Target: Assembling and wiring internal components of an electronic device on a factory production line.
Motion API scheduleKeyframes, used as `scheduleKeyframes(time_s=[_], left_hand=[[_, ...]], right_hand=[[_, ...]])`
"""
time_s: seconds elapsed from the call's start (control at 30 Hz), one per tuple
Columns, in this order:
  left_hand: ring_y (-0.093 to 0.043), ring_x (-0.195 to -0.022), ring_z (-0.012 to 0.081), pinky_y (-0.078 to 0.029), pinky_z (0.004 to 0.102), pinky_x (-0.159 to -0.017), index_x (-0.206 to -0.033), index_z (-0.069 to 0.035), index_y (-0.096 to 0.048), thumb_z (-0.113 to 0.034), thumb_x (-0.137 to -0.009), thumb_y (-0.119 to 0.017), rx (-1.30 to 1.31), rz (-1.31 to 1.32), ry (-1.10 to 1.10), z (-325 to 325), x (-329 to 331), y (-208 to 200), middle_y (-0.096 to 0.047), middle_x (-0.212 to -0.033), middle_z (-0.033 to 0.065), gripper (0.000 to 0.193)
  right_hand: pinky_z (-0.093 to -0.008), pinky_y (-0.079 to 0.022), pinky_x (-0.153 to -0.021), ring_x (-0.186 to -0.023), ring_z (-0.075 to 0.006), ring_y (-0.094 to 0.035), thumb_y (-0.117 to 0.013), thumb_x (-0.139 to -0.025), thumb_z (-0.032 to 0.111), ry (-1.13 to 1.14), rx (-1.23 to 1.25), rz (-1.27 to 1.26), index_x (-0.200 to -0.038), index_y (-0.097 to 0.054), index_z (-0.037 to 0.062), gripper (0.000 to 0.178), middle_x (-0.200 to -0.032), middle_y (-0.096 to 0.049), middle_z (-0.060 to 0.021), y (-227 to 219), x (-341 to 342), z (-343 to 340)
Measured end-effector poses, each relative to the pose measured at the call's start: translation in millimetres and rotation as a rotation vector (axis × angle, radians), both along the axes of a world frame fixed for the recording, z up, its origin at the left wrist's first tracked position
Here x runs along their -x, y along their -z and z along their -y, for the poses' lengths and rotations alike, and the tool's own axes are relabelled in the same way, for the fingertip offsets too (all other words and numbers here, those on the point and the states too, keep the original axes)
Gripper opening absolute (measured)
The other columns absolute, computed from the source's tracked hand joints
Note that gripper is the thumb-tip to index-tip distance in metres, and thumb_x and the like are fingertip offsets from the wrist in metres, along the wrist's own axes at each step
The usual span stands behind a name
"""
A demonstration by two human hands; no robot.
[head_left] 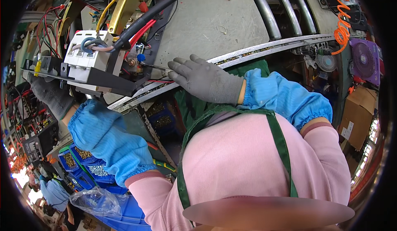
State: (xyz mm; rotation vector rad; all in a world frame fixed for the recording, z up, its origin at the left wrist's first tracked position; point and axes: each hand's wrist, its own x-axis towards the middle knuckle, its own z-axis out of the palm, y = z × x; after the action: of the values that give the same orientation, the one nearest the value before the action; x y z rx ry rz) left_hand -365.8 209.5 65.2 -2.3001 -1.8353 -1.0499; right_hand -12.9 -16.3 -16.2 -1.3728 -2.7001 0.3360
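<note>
A white block-shaped electrical unit (89, 59) sits on the bench at the left, with thick cables running into its top. A black metal bracket (99, 79) runs along its near side. My left hand (51, 94), in a grey glove, is at the bracket's left end; its fingers are mostly hidden behind the bracket. My right hand (206, 80), also gloved in grey, is stretched out palm down by the bench edge, fingers extended. Its fingertips meet the end of a thin metal rod (156, 67), which points toward a blue round cap (141, 58) beside the white unit.
Metal rollers (264, 12) lie at the back right of the bench. An orange coiled hose (341, 28) hangs near a purple fan (364, 59). A cardboard box (359, 117) stands at right. Blue bins (84, 156) of small fasteners and a clear plastic bag (97, 202) are at lower left.
</note>
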Motion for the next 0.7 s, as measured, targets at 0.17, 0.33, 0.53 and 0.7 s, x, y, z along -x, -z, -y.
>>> scheduleKeyframes(time_s=[0.17,0.33,0.53,0.7], left_hand=[[-0.064,-0.071,0.0197,-0.055,0.0314,-0.065,-0.105,-0.007,-0.059,-0.037,-0.098,-0.045,0.089,0.641,0.242,-30.7,37.7,31.5,-0.065,-0.089,0.0081,0.034],[-0.061,-0.067,0.0184,-0.053,0.0308,-0.062,-0.099,-0.007,-0.060,-0.034,-0.097,-0.049,0.092,0.904,0.042,-9.5,-0.4,9.7,-0.064,-0.082,0.0058,0.029],[-0.062,-0.068,0.0162,-0.051,0.0294,-0.062,-0.093,-0.005,-0.061,-0.020,-0.090,-0.059,-0.022,0.534,0.070,-26.4,30.5,19.2,-0.065,-0.081,0.0062,0.015],[-0.064,-0.073,0.0180,-0.053,0.0306,-0.064,-0.095,-0.007,-0.059,-0.023,-0.096,-0.048,0.114,0.801,0.156,-36.0,49.4,26.5,-0.065,-0.085,0.0060,0.020]], right_hand=[[-0.0418,-0.052,-0.088,-0.111,-0.0352,-0.058,-0.049,-0.090,0.009,0.093,0.204,-0.114,-0.130,-0.045,-0.0010,0.042,-0.128,-0.051,-0.0206,-30.4,8.1,-9.1],[-0.0441,-0.054,-0.078,-0.096,-0.0382,-0.064,-0.053,-0.084,0.004,0.169,0.568,-0.031,-0.127,-0.046,0.0006,0.044,-0.106,-0.062,-0.0197,-61.8,4.2,-26.0],[-0.0449,-0.054,-0.067,-0.077,-0.0368,-0.067,-0.062,-0.075,0.008,0.134,0.260,-0.150,-0.083,-0.068,-0.0006,0.013,-0.081,-0.067,-0.0200,-63.4,-18.2,-48.8],[-0.0436,-0.054,-0.066,-0.074,-0.0369,-0.067,-0.062,-0.076,0.010,0.063,0.251,-0.180,-0.082,-0.070,-0.0016,0.015,-0.078,-0.067,-0.0213,-67.2,-17.9,-55.7]])
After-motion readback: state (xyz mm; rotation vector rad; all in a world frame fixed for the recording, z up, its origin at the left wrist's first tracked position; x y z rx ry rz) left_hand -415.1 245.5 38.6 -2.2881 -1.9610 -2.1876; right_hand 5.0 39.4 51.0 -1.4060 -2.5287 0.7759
